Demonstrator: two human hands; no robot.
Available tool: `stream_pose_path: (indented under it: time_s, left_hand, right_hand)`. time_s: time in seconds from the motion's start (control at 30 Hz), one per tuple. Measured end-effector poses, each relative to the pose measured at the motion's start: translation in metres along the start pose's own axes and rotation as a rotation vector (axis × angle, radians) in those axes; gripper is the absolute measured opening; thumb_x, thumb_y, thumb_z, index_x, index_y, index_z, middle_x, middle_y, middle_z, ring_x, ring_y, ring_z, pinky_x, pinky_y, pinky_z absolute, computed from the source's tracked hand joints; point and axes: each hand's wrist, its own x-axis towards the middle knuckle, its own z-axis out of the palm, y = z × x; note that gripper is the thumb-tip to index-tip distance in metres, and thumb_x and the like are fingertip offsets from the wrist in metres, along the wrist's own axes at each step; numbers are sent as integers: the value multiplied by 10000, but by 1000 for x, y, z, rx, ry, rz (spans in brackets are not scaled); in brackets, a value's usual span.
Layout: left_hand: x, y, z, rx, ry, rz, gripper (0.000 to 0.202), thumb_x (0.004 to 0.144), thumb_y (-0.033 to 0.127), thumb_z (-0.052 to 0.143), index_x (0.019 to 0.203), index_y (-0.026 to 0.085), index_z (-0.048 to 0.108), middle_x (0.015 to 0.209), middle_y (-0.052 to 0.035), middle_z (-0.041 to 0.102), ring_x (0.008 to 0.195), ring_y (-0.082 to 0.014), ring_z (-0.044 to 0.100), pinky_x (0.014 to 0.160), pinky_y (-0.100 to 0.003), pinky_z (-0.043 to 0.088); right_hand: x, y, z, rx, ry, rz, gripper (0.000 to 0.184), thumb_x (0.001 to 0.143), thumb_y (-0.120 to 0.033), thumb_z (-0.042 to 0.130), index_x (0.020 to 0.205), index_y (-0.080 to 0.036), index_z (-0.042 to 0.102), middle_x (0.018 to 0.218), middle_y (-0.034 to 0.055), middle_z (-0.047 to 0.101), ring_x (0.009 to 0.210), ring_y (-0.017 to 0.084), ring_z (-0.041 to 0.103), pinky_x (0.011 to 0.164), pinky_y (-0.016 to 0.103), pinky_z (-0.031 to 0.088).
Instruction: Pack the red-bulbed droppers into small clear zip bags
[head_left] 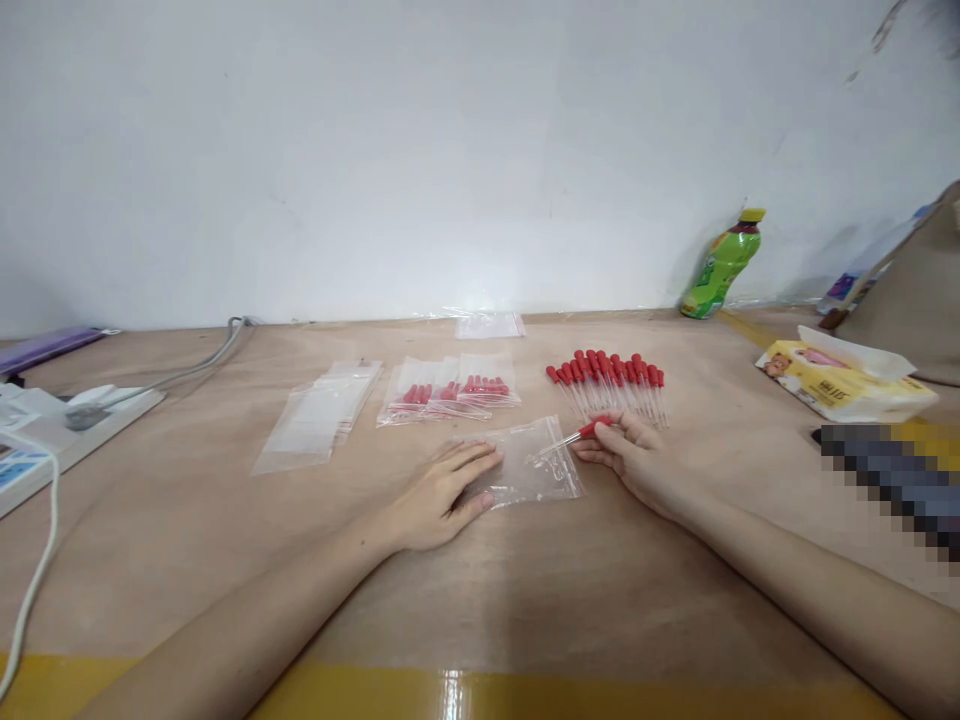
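Note:
My left hand (446, 492) lies flat, fingers outstretched, on the left part of a clear zip bag (525, 480). Pinched in my right hand (634, 455) are glass droppers (592, 429) with red rubber bulbs; fingers partly hide them, so how many I cannot tell. Their thin glass ends point left, at the bag's zip end; whether they are inside it is hard to make out. Behind my right hand lies a fanned pile of droppers (607, 370), bulbs toward the wall. Filled zip bags (450, 393) with red bulbs showing lie beyond my left hand.
Flat clear bags (319, 415) overlap at the left, and another bag (489, 325) lies by the wall. A power strip (112, 425) with cables is at far left. At right are a green bottle (724, 265), a tissue pack (847, 385) and a blurred dark object (892, 480).

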Motion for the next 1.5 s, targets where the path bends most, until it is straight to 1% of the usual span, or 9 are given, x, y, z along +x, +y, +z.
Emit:
stream_pose_path:
  time_s: [0.23,0.53,0.67,0.8,0.97,1.1,1.23,1.37,1.5]
  left_hand:
    - [0,-2,2,-23,13,15,453,908,333,409,1346,249,325,1379,-67,366,1271,-223,332,1036,-443,317]
    - [1,-4,1,-10,-13,43,418,905,324,419,1316,247,390,1382,-71,364,1275,-234,329,1040,-449,304]
    - [2,-5,1,-16,-11,56,403,903,301,424,1304,260,409,1388,-59,356,1271,-243,333,1037,-457,303]
    - [2,-5,2,-19,-12,58,405,904,302,421,1307,258,407,1389,-64,353,1273,-238,329,1033,-447,315]
    - [2,-5,2,-30,-8,67,400,904,303,420,1301,255,417,1381,-65,366,1268,-234,339,1034,-433,321]
    - [2,-4,1,-23,-18,57,406,905,314,418,1307,258,408,1386,-63,357,1270,-237,335,1038,-439,310]
    - [2,-3,1,-8,-38,53,409,904,333,417,1305,254,411,1389,-70,352,1277,-238,322,1043,-450,295]
    - [2,-3,2,0,-41,41,410,901,351,424,1300,257,419,1386,-74,356,1275,-236,327,1037,-443,305]
    - [2,-2,3,-5,-22,48,410,901,351,426,1301,263,417,1383,-71,361,1267,-241,339,1032,-447,312]
  right_hand:
    - [-3,-21,-13,-339,-365,111,311,666,-351,697,866,-159,557,721,-2,586,649,91,534,620,243,431]
    - [0,-27,-1,-783,-542,-113,311,743,-428,589,868,-151,649,575,-28,477,494,64,338,455,208,260]
    - [0,-26,0,-776,-462,-194,285,763,-431,565,848,-171,642,648,-7,517,540,84,407,487,211,321]
    - [-4,-24,6,-593,-448,-220,236,745,-404,595,843,-190,607,927,48,565,658,104,518,556,236,429]
    - [-6,-19,11,-395,-568,56,255,767,-394,576,897,-186,506,671,-19,565,530,79,524,477,206,440]
    - [0,-18,9,-361,-501,97,267,710,-364,646,841,-167,522,700,-9,588,617,88,555,557,221,461]
    - [4,-19,9,-550,-458,19,304,693,-395,649,876,-153,636,605,-22,559,493,68,470,454,194,379]
    - [-1,-21,17,-672,-464,-166,291,749,-419,581,894,-189,683,706,11,606,541,85,483,473,206,371]
    - [-12,-21,27,-645,-290,-86,324,776,-461,526,889,-177,635,668,12,615,506,93,488,447,211,374]
